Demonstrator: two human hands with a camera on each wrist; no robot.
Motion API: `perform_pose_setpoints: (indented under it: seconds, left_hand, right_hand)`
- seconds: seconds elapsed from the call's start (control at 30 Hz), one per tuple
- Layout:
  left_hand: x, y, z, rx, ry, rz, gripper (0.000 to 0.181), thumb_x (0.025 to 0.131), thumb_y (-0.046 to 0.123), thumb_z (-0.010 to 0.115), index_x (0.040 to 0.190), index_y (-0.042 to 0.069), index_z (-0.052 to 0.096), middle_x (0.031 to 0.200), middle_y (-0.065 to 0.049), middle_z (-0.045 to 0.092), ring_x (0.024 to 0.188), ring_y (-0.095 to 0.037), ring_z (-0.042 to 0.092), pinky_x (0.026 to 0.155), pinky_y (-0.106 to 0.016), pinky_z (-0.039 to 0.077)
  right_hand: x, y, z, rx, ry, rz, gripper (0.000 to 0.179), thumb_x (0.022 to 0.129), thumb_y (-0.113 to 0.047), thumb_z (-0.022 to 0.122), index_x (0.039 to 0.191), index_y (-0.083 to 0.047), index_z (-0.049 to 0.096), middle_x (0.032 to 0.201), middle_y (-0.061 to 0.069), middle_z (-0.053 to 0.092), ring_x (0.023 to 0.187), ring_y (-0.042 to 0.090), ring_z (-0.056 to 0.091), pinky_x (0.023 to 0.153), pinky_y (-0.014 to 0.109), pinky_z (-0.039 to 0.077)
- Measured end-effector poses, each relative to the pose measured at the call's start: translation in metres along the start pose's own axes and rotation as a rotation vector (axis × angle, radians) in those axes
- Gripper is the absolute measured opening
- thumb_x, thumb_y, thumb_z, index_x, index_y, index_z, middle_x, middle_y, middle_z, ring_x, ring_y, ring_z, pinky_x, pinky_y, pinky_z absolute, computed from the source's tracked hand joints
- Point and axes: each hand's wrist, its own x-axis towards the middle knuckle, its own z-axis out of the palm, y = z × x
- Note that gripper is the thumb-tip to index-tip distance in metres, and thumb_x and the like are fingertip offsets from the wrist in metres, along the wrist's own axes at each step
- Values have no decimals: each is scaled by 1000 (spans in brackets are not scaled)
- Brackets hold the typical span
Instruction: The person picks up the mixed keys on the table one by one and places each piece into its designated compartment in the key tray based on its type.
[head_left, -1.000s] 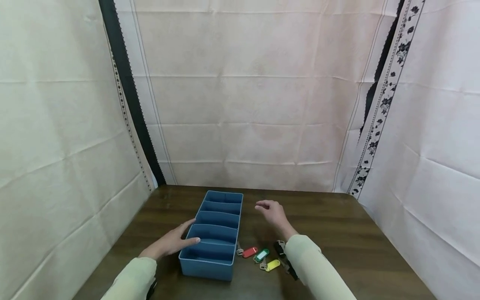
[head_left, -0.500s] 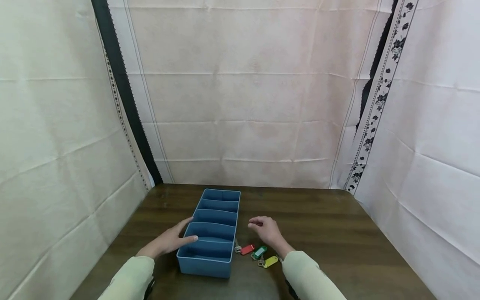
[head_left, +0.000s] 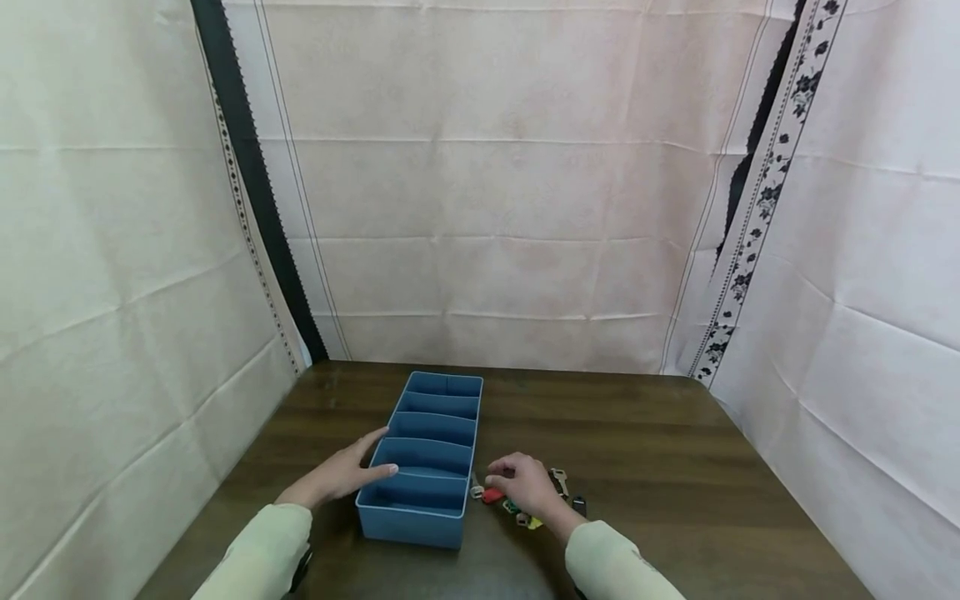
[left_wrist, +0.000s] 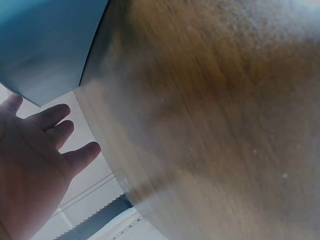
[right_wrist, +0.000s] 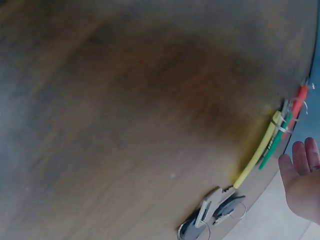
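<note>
A person's two bare hands, in pale green sleeves, work at a brown wooden table. The left hand is relaxed, its fingers extended and spread, grasping nothing. It rests against a long blue box, which lies to the right of that hand and runs away from the person. The index fingertip is at the box's left rim, and the thumb reaches over that rim near the divider between the two nearest compartments. Of the five compartments, three lie farther away than the thumb.

The right hand is on the other side of the box, palm down above a small group of keys with coloured tags. Its fingers are loosely bent, with a gap between thumb and index finger, and no item shows in its grasp. Whether it touches the tags is hard to tell, since the hand covers part of them. A red tag lies just below the thumb, between the hand and the box. A green tag and a yellow tag lie under the palm, partly hidden from above. Keys with black heads lie just to the right of the hand. Beyond both hands, pale creased cloth hangs behind the table.
</note>
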Motion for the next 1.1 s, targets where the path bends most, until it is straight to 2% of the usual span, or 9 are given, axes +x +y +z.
perform_pose_setpoints:
  seconds: [0.13,0.37,0.57,0.73,0.93,1.1]
  left_hand:
    - [0,-1,0,8,5,3,86,91,59,62,158,23,23,160,-20,25,142,-49,25,104,-75,23]
    - [-1,1,-1,12,12,-2,86,91,59,62,158,22,23,160,-20,24,142,-49,25,104,-74,24]
    - [-4,3,0,7,17,-12,86,91,59,63,158,22,25,159,-21,26,142,-50,25,104,-74,24]
    - [-5,5,0,9,20,-16,86,90,60,63,158,23,25,159,-21,26,142,-50,25,104,-75,24]
    - [-5,5,0,3,23,-24,87,89,61,63,158,23,25,159,-21,26,142,-49,25,104,-75,24]
    - [-3,1,1,0,23,-24,87,89,61,63,158,24,25,160,-19,26,143,-48,24,105,-74,23]
  right_hand:
    - [-1,1,7,-51,5,-56,20,91,-20,73,105,-5,76,104,5,67,96,24,62,84,43,52]
    - [2,4,20,-120,-5,-52,17,89,-26,75,99,-13,77,100,-1,64,88,17,58,75,36,49]
    - [3,7,25,-182,-16,-64,18,86,-27,77,98,-14,77,103,-1,63,89,17,59,77,37,50]
    - [3,7,25,-232,7,-89,15,84,-26,78,94,-15,77,104,2,64,92,21,61,78,40,51]
    - [4,7,28,-318,53,-150,6,83,-21,78,86,-16,77,100,3,65,91,23,63,76,39,52]
    - [5,8,30,-347,53,-152,5,85,-21,77,83,-16,78,102,4,66,94,24,64,78,42,53]
